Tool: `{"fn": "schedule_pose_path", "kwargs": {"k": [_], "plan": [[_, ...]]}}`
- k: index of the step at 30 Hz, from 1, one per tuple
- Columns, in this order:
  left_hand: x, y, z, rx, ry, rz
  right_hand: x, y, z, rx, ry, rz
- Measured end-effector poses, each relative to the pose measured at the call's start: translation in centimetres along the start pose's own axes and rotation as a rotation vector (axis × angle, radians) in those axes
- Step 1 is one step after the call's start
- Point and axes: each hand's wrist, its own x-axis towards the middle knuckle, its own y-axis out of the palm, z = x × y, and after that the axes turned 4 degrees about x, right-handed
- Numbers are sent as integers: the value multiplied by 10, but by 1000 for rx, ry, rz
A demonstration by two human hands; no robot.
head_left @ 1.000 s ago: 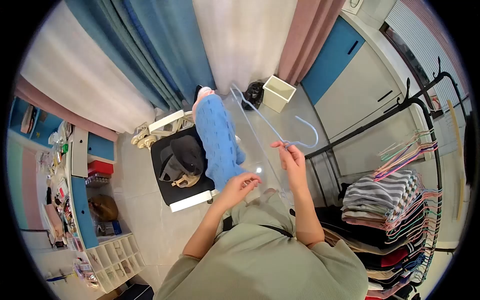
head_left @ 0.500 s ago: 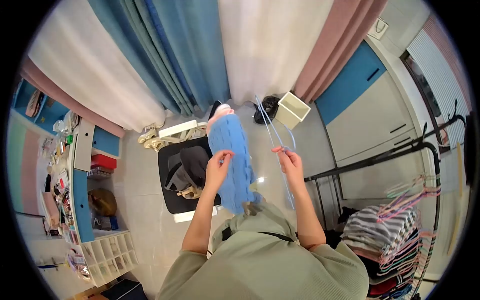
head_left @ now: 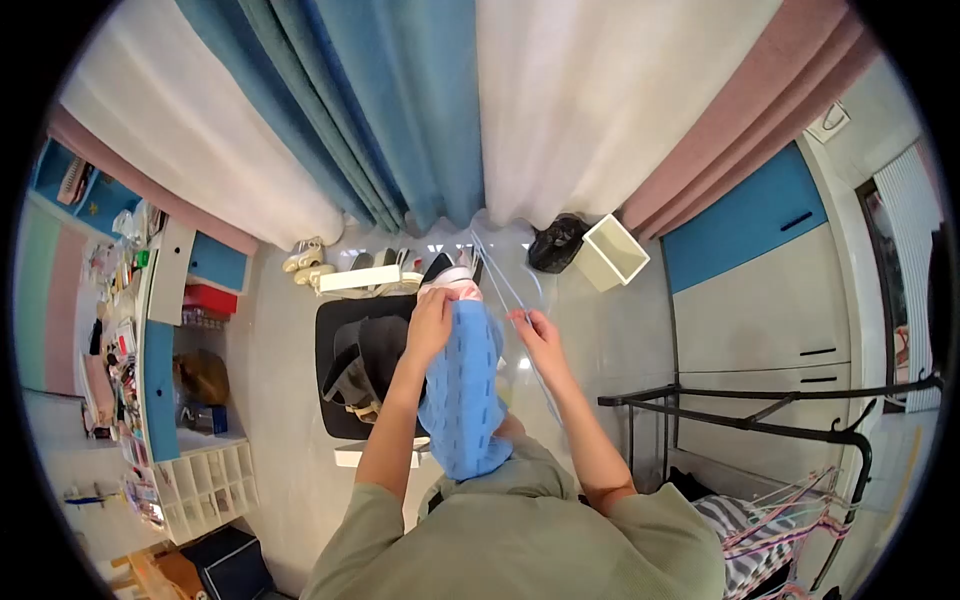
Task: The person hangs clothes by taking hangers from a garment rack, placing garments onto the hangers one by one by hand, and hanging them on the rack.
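Note:
A light-blue garment with rows of small slits (head_left: 466, 390) lies lengthwise in front of my body, over a raised leg. Pink and white fabric (head_left: 462, 275) shows at its far end, with a dark pointed tip beyond. My left hand (head_left: 432, 322) is closed at the garment's far left edge, fingers curled onto the cloth. To the right, my right hand (head_left: 538, 338) grips a thin pale-blue clothes hanger (head_left: 497, 273), which slants up and left toward the curtain. Part of the hanger is hidden by the hand and forearm.
Left of the garment is a black seat (head_left: 335, 412) bearing dark grey caps (head_left: 375, 350). A cream bin (head_left: 612, 252) and black bag (head_left: 556, 243) stand by the curtains (head_left: 400, 120). At right is a black clothes rack (head_left: 740, 405) with hangers; shelves (head_left: 215, 490) line the left.
My left hand has moved forward to the garment's far edge. My right hand has shifted left with the hanger, closer to the garment. The view has turned slightly.

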Motion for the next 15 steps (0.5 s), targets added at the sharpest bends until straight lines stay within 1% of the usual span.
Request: {"fn": "schedule_pose_path", "kwargs": {"k": [4, 6, 7, 9, 12, 13, 15], "plan": [[5, -10, 2, 37, -156, 213, 26, 8, -21, -113, -76, -17], [8, -10, 4, 60, -230, 300, 31, 11, -27, -181, -83, 11], [8, -13, 1, 19, -271, 334, 32, 12, -28, -217, -87, 23], [7, -24, -9, -64, -353, 399, 41, 14, -50, -168, -159, 76], [2, -41, -10, -131, -209, 630, 48, 22, -66, -104, -262, 134], [-4, -41, -9, -88, -160, 575, 49, 25, -67, -83, -295, 148], [-15, -35, -10, -1, -57, 464, 48, 27, -59, -25, -143, 177]]}}
